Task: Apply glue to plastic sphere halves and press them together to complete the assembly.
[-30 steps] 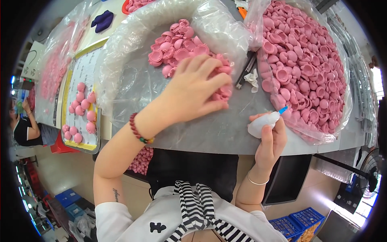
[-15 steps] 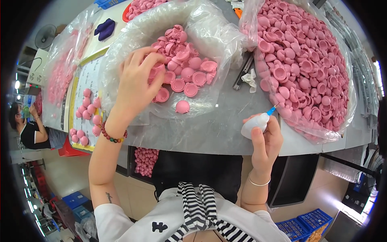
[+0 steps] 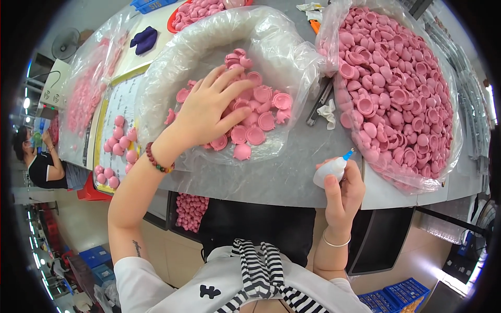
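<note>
My left hand (image 3: 204,113) lies over a loose pile of pink hollow half-shells (image 3: 266,121), its fingers spread and touching the top pieces. Part of the pile is hidden under the palm. The shells rest on a clear plastic bag (image 3: 166,68) whose rolled rim curves round them. At the right, my right hand (image 3: 346,194) is wrapped round a small white squeeze bottle (image 3: 329,173). Its blue nozzle (image 3: 348,155) points up and away, toward the big bag of shells. That big clear bag (image 3: 359,166) is heaped with more pink half-shells (image 3: 399,96).
Joined pink balls (image 3: 118,142) sit on a yellow-edged tray (image 3: 97,151) at left. A dark metal tool (image 3: 319,101) and crumpled tissue (image 3: 327,113) lie between the bags. Behind are a purple cloth (image 3: 144,39) and a red basin (image 3: 171,22). A co-worker (image 3: 44,161) is at far left.
My left hand has moved right and spread out over the pile, and the shells beneath have shifted. My right hand keeps the bottle in nearly the same place. The view has tilted slightly.
</note>
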